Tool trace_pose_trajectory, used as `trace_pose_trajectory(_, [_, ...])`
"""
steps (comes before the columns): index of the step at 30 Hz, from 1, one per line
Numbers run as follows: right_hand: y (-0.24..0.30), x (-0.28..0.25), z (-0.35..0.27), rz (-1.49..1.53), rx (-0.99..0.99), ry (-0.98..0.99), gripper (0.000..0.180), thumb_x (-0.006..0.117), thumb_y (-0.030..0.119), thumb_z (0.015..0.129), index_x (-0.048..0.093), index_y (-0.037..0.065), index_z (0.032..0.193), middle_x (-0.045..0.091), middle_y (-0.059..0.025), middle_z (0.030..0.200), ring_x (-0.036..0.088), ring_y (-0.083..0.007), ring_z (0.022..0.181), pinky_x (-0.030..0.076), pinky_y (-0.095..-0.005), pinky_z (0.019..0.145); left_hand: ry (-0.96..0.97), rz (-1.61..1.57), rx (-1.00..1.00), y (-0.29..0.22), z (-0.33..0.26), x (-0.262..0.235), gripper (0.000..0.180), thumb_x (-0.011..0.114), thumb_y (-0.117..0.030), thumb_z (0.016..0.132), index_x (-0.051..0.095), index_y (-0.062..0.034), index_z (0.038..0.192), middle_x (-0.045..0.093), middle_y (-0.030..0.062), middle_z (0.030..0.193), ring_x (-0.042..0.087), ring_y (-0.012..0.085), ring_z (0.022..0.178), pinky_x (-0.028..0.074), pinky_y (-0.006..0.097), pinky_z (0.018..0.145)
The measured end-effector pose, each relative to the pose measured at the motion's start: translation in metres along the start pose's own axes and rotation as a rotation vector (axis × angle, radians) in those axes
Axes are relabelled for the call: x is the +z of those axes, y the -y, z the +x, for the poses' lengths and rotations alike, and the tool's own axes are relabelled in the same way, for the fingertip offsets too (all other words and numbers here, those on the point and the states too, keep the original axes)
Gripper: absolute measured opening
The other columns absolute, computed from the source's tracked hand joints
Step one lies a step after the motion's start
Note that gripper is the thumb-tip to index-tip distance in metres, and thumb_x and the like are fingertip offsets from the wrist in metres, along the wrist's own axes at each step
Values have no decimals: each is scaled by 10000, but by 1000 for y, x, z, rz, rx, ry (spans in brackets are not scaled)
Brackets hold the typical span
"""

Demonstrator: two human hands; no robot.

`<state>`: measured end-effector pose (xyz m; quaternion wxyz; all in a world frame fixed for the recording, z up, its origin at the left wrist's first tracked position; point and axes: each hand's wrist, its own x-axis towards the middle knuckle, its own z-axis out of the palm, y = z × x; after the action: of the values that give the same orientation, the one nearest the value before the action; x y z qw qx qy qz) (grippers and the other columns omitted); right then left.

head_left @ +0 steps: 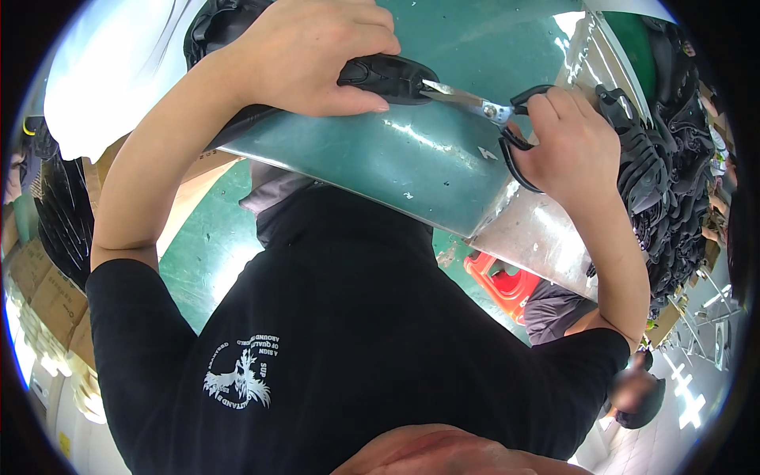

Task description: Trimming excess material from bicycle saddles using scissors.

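My left hand (pixel 324 59) is closed over a black shoe (pixel 388 77), its fingers across the top and the thumb along the near side. Part of the shoe is hidden under that hand. In my right hand (pixel 570 142) is a pair of scissors (pixel 495 112) with black handles, thumb and fingers through the loops. The silver blades point left, slightly parted, and their tips meet the right end of the shoe. Whether a thread or other material lies between the blades is too small to tell.
A green-topped table (pixel 443 182) with a metal edge lies beneath the work. Piled black shoe parts (pixel 665 166) stand on the right, with another person (pixel 637 392) beyond. A red stool (pixel 503 285) is below the table edge. Cardboard boxes (pixel 47 281) and a white bag (pixel 103 95) are leftward.
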<state>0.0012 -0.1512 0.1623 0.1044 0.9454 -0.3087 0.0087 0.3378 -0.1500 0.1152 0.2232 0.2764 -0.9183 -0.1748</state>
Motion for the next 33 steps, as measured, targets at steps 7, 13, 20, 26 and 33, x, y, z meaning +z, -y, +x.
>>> trace_pose_trajectory(7, [0,2,4,16,-25,59,299,844,304,781,636,92,818,623,-67,813,680,-268,797,556,-392,645,-15,-6,0,1,-2,2,427,853,-393,798,711,-43,996,674,121,963,665,359,885,545,456,731])
trace_pose_trajectory(13, [0,8,-2,91,-5,107,306,859,286,764,638,79,814,636,-87,801,690,-293,788,557,-416,629,-5,-9,-4,1,-3,2,426,848,-399,801,718,-40,991,675,123,963,666,359,898,546,456,743])
trace_pose_trajectory(20, [10,-4,2,152,84,161,325,884,273,717,639,64,758,640,-95,762,693,-319,741,553,-440,617,-23,-12,-1,2,-6,4,426,845,-407,804,722,-43,987,676,125,964,668,358,904,545,455,745])
trace_pose_trajectory(26, [12,0,-7,125,119,192,316,882,279,720,646,75,772,641,-82,769,694,-296,745,550,-430,600,-25,-6,3,3,-5,4,421,847,-405,804,718,-43,976,674,124,956,669,357,891,543,453,729])
trace_pose_trajectory(33, [16,-6,-4,-24,43,134,293,858,280,757,659,108,886,633,-48,827,691,-238,774,554,-380,590,-49,4,25,2,-6,5,410,849,-395,808,718,-42,973,674,124,947,668,360,879,545,456,722])
